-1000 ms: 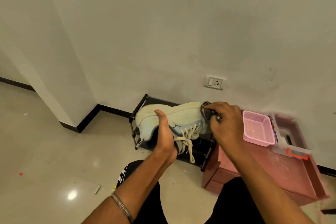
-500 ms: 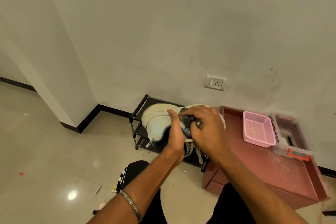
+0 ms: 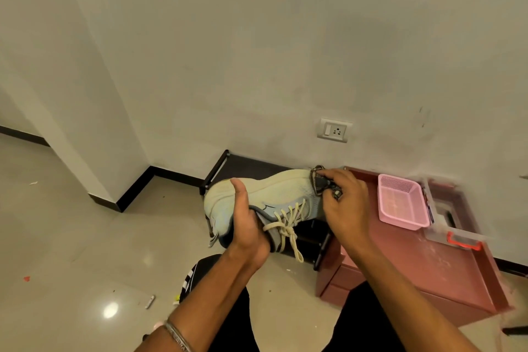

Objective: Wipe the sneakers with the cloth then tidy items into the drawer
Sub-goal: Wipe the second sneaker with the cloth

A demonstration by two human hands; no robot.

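You've got the pale cream lace-up sneaker [image 3: 268,197] up in the air, sole facing away, right above the black metal shoe rack [image 3: 217,168]. Your left hand [image 3: 248,226] grips it round the heel end, thumb over the sole. Your right hand [image 3: 343,203] pinches a small dark crumpled cloth [image 3: 320,183] against the toe. Beside that, a pink plastic basket [image 3: 403,203] sits on the reddish low drawer unit [image 3: 423,266].

one sneaker [image 3: 274,197], one cloth [image 3: 320,183], one basket [image 3: 401,203]
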